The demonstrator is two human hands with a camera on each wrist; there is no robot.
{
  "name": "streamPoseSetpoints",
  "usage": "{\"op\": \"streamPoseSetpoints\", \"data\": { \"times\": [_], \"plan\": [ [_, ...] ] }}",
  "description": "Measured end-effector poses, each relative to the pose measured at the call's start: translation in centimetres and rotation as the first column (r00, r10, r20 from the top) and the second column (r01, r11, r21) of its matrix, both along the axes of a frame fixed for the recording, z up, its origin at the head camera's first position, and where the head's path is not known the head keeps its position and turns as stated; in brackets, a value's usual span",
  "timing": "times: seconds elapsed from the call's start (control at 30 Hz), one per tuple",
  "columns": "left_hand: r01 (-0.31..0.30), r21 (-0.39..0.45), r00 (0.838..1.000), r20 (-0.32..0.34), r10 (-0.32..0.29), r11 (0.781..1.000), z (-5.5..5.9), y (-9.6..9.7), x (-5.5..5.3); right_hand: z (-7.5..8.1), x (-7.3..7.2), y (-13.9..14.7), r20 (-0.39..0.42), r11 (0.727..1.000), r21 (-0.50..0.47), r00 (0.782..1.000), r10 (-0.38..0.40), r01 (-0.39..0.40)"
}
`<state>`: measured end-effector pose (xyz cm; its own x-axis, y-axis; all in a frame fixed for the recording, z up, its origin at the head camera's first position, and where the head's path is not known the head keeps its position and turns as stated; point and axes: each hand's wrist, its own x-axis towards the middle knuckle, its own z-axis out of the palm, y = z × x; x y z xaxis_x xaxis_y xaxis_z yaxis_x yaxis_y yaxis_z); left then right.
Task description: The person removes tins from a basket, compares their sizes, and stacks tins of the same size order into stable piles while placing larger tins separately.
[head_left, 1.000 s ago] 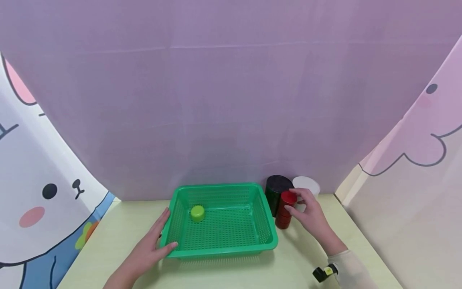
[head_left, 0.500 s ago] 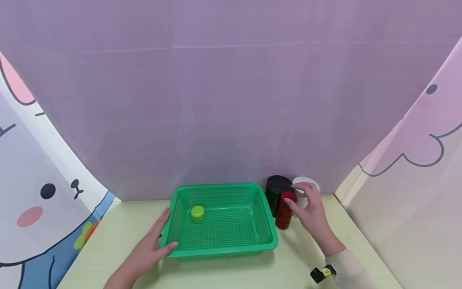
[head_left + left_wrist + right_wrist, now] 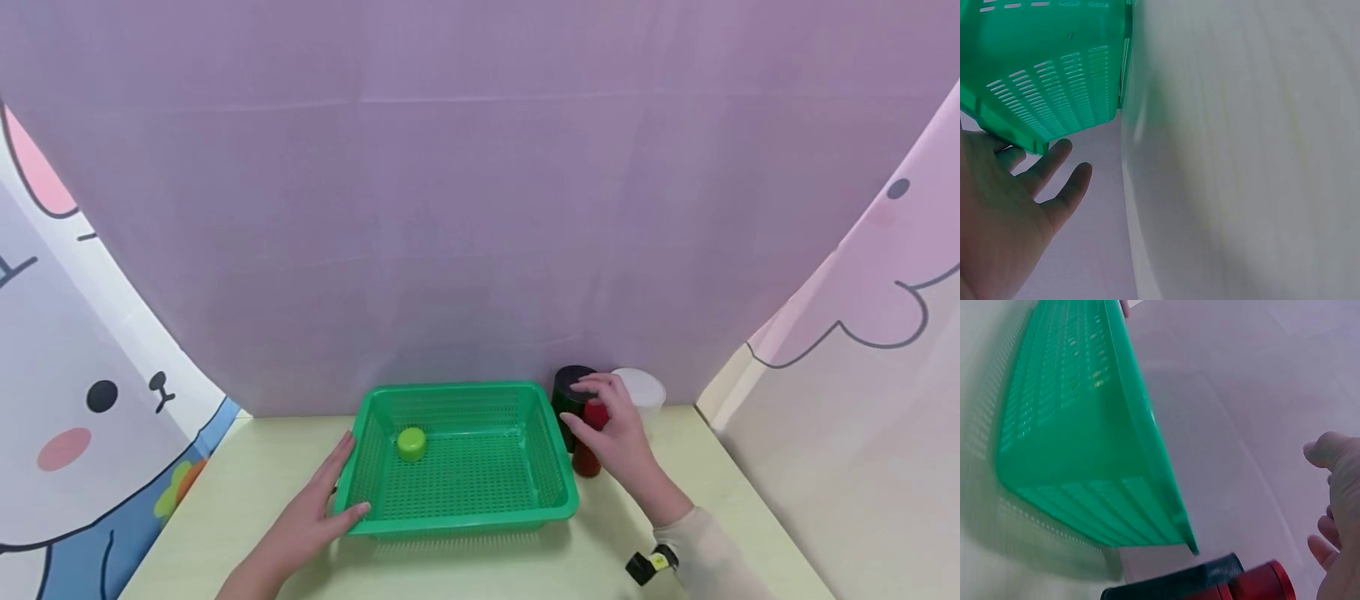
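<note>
A green perforated plastic basket (image 3: 457,525) stands on the table, with a small lime-green round piece (image 3: 411,444) at its left inside. My left hand (image 3: 303,521) rests at the basket's left side, thumb over the near corner of the rim, fingers stretched along the side; the left wrist view shows the fingertips (image 3: 1079,181) straight and apart. My right hand (image 3: 618,437) hovers over an upright red cylinder (image 3: 587,461) and partly hides it. Its fingers are spread in a loose curve with nothing between them. In the right wrist view the red cylinder (image 3: 1266,582) lies below that hand.
A black canister (image 3: 567,392) stands behind the red cylinder, close to the basket's right side. A container with a white lid (image 3: 645,388) is behind the right hand. A purple cloth (image 3: 480,217) hangs at the table's back edge; printed cloths flank both sides.
My right hand has drawn back from the top of the red cylinder and shifted left, now overlapping the black canister in the head view. The left hand and basket stay put.
</note>
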<state>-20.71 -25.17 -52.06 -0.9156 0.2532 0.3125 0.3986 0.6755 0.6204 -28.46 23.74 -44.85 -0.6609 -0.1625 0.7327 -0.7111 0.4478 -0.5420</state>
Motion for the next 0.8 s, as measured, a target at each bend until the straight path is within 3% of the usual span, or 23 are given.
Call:
{"op": "streamPoseSetpoints", "data": {
  "times": [0.33, 0.57, 0.8],
  "plan": [
    [-0.008, -0.008, 1.0, -0.005, 0.008, 1.0, 0.0, 0.0, 0.0, 0.4, -0.3, -3.0, 0.149, 0.981, 0.159, 0.985, 0.087, -0.111],
    [-0.01, -0.009, 1.0, -0.005, 0.01, 1.0, 0.1, 0.1, 0.2, 1.1, -0.3, -4.9, 0.318, 0.947, 0.225, 0.936, 0.151, -0.229],
    [-0.009, -0.013, 1.0, -0.007, 0.009, 1.0, 0.3, 0.1, 0.3, 1.8, -1.0, -6.9, 0.415, 0.906, 0.27, 0.889, 0.197, -0.326]
  ]
}}
